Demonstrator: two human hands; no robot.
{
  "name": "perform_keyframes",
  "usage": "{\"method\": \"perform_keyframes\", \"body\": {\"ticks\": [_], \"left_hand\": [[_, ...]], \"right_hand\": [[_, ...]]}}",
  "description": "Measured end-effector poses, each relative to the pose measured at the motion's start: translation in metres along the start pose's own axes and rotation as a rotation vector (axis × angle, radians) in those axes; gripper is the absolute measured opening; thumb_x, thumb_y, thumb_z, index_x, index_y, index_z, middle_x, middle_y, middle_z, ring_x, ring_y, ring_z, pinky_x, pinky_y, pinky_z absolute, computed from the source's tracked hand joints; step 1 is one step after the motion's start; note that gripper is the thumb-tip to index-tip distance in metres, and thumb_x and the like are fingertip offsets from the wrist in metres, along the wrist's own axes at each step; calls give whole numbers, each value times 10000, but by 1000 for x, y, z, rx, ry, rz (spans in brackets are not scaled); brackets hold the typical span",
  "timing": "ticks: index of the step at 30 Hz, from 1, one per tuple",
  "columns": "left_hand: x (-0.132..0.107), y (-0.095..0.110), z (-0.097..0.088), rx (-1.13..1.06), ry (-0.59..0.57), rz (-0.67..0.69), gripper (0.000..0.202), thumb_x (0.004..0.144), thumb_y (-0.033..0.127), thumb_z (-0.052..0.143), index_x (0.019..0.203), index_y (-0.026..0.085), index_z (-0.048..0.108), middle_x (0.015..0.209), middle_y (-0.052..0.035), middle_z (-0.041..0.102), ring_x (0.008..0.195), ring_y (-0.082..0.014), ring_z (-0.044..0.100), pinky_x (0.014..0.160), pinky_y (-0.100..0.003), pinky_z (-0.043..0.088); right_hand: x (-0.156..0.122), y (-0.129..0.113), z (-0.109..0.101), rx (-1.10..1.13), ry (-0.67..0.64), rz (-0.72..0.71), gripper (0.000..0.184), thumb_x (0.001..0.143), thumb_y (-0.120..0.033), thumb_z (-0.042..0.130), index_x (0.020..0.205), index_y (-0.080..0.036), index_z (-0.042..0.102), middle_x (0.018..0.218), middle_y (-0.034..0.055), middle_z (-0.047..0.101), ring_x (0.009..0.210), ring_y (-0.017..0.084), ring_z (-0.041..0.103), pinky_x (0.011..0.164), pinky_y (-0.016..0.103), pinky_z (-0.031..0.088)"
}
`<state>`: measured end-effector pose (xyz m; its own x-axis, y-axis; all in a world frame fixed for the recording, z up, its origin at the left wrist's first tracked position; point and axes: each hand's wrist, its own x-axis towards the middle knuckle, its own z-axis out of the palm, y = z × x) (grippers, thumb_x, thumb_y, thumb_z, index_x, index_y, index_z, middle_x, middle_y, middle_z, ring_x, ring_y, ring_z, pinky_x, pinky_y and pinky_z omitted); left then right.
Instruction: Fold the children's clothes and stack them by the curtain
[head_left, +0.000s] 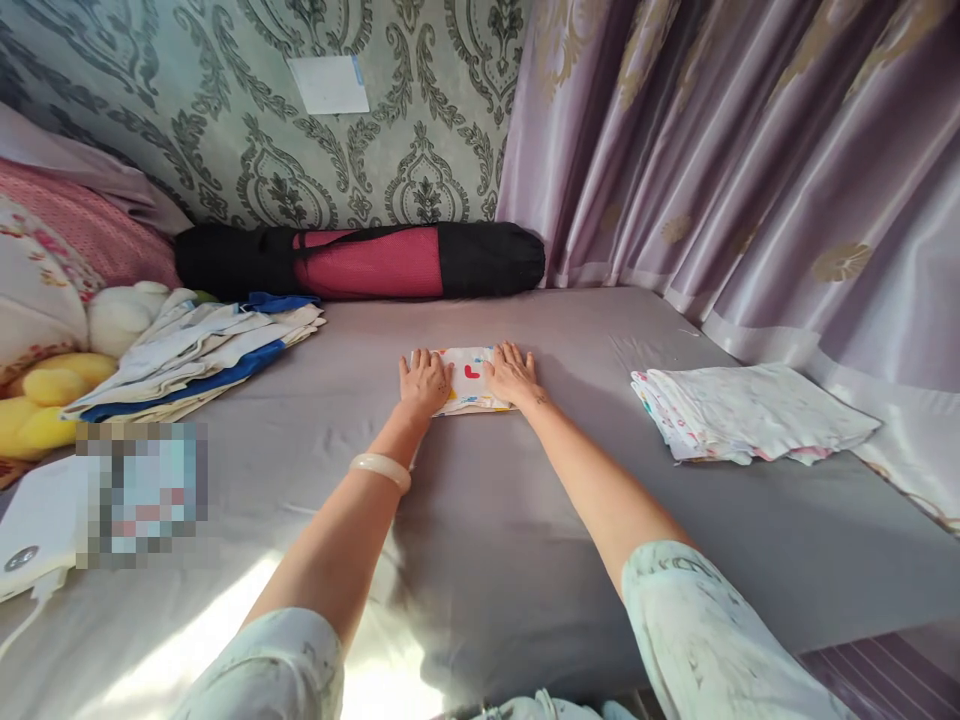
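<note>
A small folded white cloth with coloured prints [468, 378] lies on the grey bed sheet [495, 520] at the middle. My left hand [424, 381] rests flat on its left end, fingers stretched out. My right hand [511, 373] lies flat on its right end, fingers spread. Both hands press down on the cloth and hold nothing. A pale bangle [381, 468] sits on my left wrist.
A stack of folded white printed cloths [750, 412] lies at the right. A pile of white and blue garments [199, 352] sits at the left beside plush toys [45, 395]. A black and pink rolled bag [360, 260] lies along the wall. Purple curtains [750, 150] hang at the right.
</note>
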<state>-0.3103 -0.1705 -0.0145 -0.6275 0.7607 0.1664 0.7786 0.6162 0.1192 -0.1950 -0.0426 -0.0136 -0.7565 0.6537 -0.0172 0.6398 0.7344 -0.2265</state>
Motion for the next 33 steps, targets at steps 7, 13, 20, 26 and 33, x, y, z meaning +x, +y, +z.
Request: {"method": "perform_keyframes", "body": {"ticks": [7, 13, 20, 26, 33], "left_hand": [[-15, 18, -13, 6, 9, 54, 506, 985, 358, 229, 1309, 95, 514, 1438, -201, 480, 1389, -300, 361, 1147, -510, 214], [-26, 24, 4, -11, -58, 78, 527, 989, 339, 209, 1371, 77, 459, 1496, -190, 415, 1426, -298, 310, 1154, -500, 216], [-22, 21, 8, -26, -88, 66, 519, 993, 355, 229, 1397, 98, 430, 1526, -175, 375, 1441, -295, 280, 1163, -494, 198], [-12, 0, -12, -154, -127, 20, 410, 967, 374, 331, 1304, 228, 513, 1432, -104, 504, 1321, -245, 457, 1090, -417, 340], [-6, -45, -34, -121, -136, -402, 362, 886, 437, 472, 1097, 221, 673, 1254, -138, 642, 1236, -348, 511, 977, -471, 408]], "right_hand": [[-27, -25, -1, -8, 62, -128, 583, 1000, -371, 220, 1500, -84, 309, 1600, 146, 218, 1479, 265, 154, 1180, 520, 79], [-35, -27, 9, -13, 77, -117, 566, 989, -334, 234, 1497, -102, 331, 1588, 129, 264, 1468, 246, 198, 1184, 502, 98], [-33, -24, 10, 19, 63, -134, 550, 985, -343, 262, 1478, -124, 369, 1579, 127, 290, 1464, 250, 212, 1180, 499, 126], [-12, 2, -16, 286, 7, -92, 464, 973, -333, 334, 1377, -178, 498, 1456, 94, 496, 1313, 197, 465, 1043, 306, 375], [-7, 55, -40, 355, 26, 259, 321, 909, -333, 452, 842, -173, 722, 763, 35, 694, 733, 172, 628, 585, 236, 396]]}}
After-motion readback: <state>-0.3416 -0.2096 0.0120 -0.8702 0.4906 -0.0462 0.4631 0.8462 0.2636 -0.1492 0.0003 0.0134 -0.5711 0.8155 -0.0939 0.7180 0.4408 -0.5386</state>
